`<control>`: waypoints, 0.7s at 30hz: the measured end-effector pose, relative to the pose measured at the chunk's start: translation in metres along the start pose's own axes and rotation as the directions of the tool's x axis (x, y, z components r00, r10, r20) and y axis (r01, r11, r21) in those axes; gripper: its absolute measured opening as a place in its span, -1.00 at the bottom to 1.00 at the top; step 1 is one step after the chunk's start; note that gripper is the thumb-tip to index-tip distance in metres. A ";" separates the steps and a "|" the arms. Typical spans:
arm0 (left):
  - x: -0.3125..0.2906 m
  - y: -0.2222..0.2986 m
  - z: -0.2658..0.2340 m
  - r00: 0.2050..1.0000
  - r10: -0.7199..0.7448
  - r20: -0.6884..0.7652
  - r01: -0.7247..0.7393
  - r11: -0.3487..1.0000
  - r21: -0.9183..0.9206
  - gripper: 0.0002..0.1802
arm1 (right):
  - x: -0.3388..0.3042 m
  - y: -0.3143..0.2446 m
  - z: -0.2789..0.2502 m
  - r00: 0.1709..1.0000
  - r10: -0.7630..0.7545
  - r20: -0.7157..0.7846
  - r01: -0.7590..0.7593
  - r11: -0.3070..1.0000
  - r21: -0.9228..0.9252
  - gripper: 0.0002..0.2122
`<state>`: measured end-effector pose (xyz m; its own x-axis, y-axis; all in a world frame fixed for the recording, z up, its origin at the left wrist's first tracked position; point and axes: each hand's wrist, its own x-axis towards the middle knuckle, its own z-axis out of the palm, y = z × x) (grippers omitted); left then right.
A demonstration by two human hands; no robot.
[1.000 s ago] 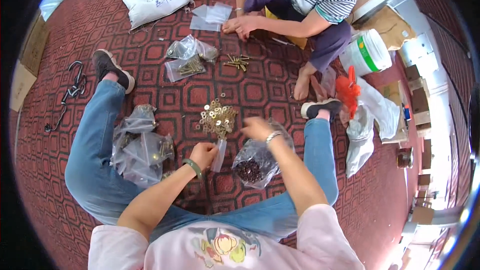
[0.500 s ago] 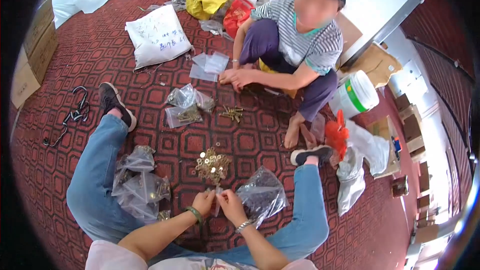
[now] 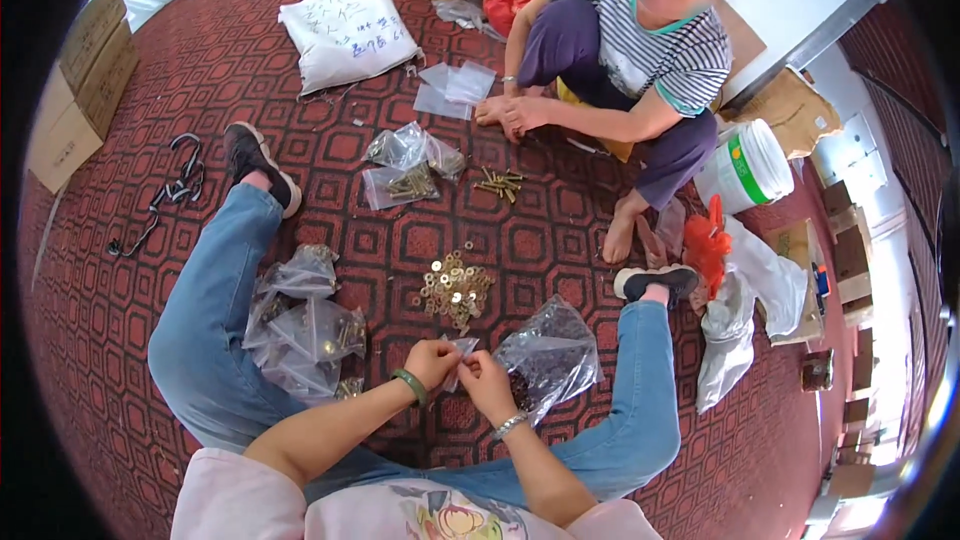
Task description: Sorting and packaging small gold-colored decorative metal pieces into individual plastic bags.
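Observation:
Between my legs, my left hand (image 3: 432, 364) and my right hand (image 3: 486, 384) are close together, fingers pinched on a small clear plastic bag (image 3: 462, 346). What the bag holds, if anything, is too small to tell. Just beyond my hands lies a loose pile of brass-coloured washers (image 3: 455, 290) on the patterned red carpet. A larger clear plastic bag (image 3: 548, 355) with dark small pieces rests to the right of my right hand. Several filled clear bags (image 3: 305, 325) lie heaped against my left leg.
Opposite me a person (image 3: 625, 60) squats, hands together near flat clear bags (image 3: 455, 88). Brass bolts (image 3: 497, 183) and more filled bags (image 3: 410, 165) lie between us. A white sack (image 3: 345, 30), a white bucket (image 3: 745, 168), cardboard boxes (image 3: 95, 80) and a black strap (image 3: 170, 190) stand around.
The view has shifted, so the scene sits farther right and higher. My hands stay together on the small bag, which now shows more beyond my fingers.

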<state>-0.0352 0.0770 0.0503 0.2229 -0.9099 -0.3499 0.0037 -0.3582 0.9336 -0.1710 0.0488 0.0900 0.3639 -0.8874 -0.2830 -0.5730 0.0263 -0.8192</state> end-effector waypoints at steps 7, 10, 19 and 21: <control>-0.003 0.038 -0.002 0.999 -0.040 0.015 0.038 0.995 0.092 -0.78 | 0.003 -0.006 -0.009 0.998 -0.052 -0.046 0.053 0.998 0.031 -0.90; -0.002 0.026 0.000 0.995 -0.079 0.063 0.071 0.991 0.113 -0.83 | 0.000 0.000 -0.005 0.999 0.002 -0.047 -0.001 1.000 0.022 -0.89; -0.003 0.033 0.001 0.955 -0.277 0.104 0.292 0.941 -0.174 -0.86 | 0.004 -0.001 -0.004 0.999 -0.008 -0.046 0.007 1.000 -0.023 -0.90; -0.002 0.033 0.001 0.958 -0.266 0.108 0.282 0.943 -0.177 -0.86 | 0.004 0.000 -0.003 0.999 -0.008 -0.047 0.006 0.999 -0.049 -0.90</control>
<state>-0.0365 0.0671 0.0821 0.1070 -0.7991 -0.5916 0.2391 -0.5568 0.7955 -0.1720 0.0441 0.0903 0.3332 -0.9084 -0.2525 -0.6059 -0.0011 -0.7955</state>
